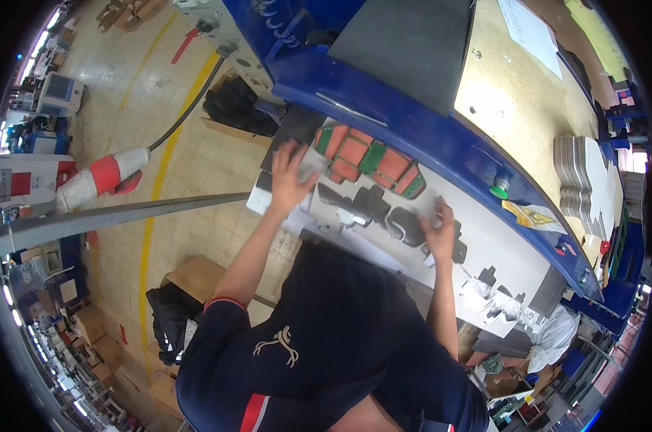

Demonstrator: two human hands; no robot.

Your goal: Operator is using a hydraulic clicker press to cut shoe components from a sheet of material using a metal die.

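A cutting die (371, 160) with pinkish-red foam pads and green edges lies on a pale sheet (509, 263), close to the blue machine beam. Beside the sheet's left end, my left hand (291, 176) has its fingers spread and holds nothing, just left of the die; it is slightly blurred. My right hand (439, 229) hovers over or touches the sheet to the right of the die, thumb and fingers apart. Dark shaped openings or pieces (369, 204) run along the sheet between my hands and on its near side; which they are, I cannot tell.
The blue machine beam (412, 133) runs across the far side, with a green button (498, 189) on it. On the machine top stand stacked pale shaped boards (583, 183). A grey bar (124, 216) crosses at left, near a hanging red-and-white handle (102, 176). Open cardboard boxes (195, 279) sit on the floor.
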